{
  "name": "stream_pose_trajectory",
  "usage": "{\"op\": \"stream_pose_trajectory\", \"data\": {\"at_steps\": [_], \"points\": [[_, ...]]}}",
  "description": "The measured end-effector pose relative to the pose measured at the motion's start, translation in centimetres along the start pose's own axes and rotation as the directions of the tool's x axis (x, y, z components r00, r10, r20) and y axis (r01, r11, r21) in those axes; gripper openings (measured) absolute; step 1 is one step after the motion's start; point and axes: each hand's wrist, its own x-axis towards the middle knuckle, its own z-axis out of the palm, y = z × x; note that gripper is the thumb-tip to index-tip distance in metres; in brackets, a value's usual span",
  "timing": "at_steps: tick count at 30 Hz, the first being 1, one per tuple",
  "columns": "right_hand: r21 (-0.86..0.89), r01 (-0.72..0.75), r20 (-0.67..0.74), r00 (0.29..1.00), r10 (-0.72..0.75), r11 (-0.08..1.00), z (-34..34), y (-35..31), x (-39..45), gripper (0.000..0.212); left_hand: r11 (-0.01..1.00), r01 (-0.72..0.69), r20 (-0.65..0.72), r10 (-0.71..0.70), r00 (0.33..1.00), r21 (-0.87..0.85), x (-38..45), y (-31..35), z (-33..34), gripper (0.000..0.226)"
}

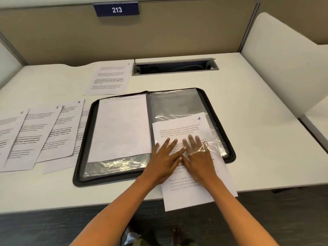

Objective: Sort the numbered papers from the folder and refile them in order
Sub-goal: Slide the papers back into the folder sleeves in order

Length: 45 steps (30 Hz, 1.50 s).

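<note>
We are recording a white desk (248, 110) enclosed by beige partition panels (177, 36), the back panel carrying a blue plate (116, 9) reading 213. A grey cable trough (174, 66) is sitting open near the desk's back edge.

A black zip folder (85, 139) is lying open flat towards the front edge, near the middle of the desk, with clear plastic sleeves on both sides. The left sleeve (120, 163) is holding a white sheet (120, 128) showing a blank face. The paper numbered 4 (179, 127) is sitting partway inside the right sleeve (177, 102), its top well within the folder and its bottom end overhanging the desk's front edge.

Three papers are lying fanned and overlapping towards the left edge, marked 6 (10, 139), 7 (42, 128) and 8 (71, 121). The paper marked 5 (111, 77) is lying apart, just left of the trough.

Both hands are lying on paper 4 with fingers straight and spread. The left hand (164, 161) is pressing flat on the sheet, gripping nothing. The right hand (198, 157) is likewise flat, its fingers reaching under the crinkled sleeve film, also gripping nothing.
</note>
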Motion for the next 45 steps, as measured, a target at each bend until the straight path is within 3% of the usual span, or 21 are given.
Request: {"op": "stream_pose_trajectory", "data": {"at_steps": [6,8,10,14,18,22,26,30,33,36,45], "points": [[0.101,0.001,0.006,1.0,-0.002,0.995,-0.8,-0.2,0.0,0.079,1.0,-0.01,-0.03,0.01,0.999,0.014,0.2,-0.8,-0.2,0.063],[0.145,-0.013,-0.051,0.998,0.02,0.989,-1.1,-0.6,-2.2,0.07,1.0,0.011,-0.034,-0.012,0.999,-0.013,0.2,-0.9,-0.2,0.064],[0.07,0.021,-0.083,0.996,-0.015,0.997,-1.0,-0.7,-4.4,0.064,0.998,0.03,-0.023,-0.031,0.999,-0.047,0.2,-1.0,-0.3,0.063],[-0.052,0.019,0.024,1.0,-0.018,0.998,0.2,-0.4,-4.3,0.07,0.999,0.009,0.007,-0.008,1.0,-0.047,0.2,-0.8,0.2,0.056],[-0.029,0.018,0.037,0.999,-0.017,0.999,-0.1,-0.9,-1.3,0.075,0.997,0.007,-0.008,-0.007,1.0,-0.072,0.1,-0.6,0.1,0.063],[-0.042,0.05,0.088,0.995,-0.047,0.998,0.2,-0.7,2.6,0.071,0.993,0.03,-0.001,-0.03,1.0,-0.113,0.0,-0.1,-0.2,0.05],[-0.204,0.021,0.116,0.993,0.003,0.979,-0.3,-0.3,6.6,0.095,0.987,0.064,0.0,-0.065,0.998,-0.149,0.3,0.1,-0.2,0.052],[-0.123,0.065,0.153,0.987,-0.046,0.99,-1.0,0.7,7.2,0.122,0.989,0.052,-0.017,-0.055,0.998,-0.139,0.5,-0.2,-0.2,0.057],[0.024,0.093,0.024,0.995,-0.094,0.995,-1.2,0.6,3.8,0.095,0.99,0.051,-0.022,-0.055,0.998,-0.134,0.5,-0.4,0.0,0.066],[0.022,0.063,-0.055,0.997,-0.062,0.998,-0.8,0.6,0.6,0.067,0.994,0.036,-0.028,-0.039,0.999,-0.102,0.6,-0.3,0.4,0.064],[-0.089,0.041,-0.039,0.998,-0.044,0.995,0.4,1.6,3.4,0.067,0.992,0.051,-0.046,-0.057,0.997,-0.115,0.9,0.0,0.8,0.061]]}}
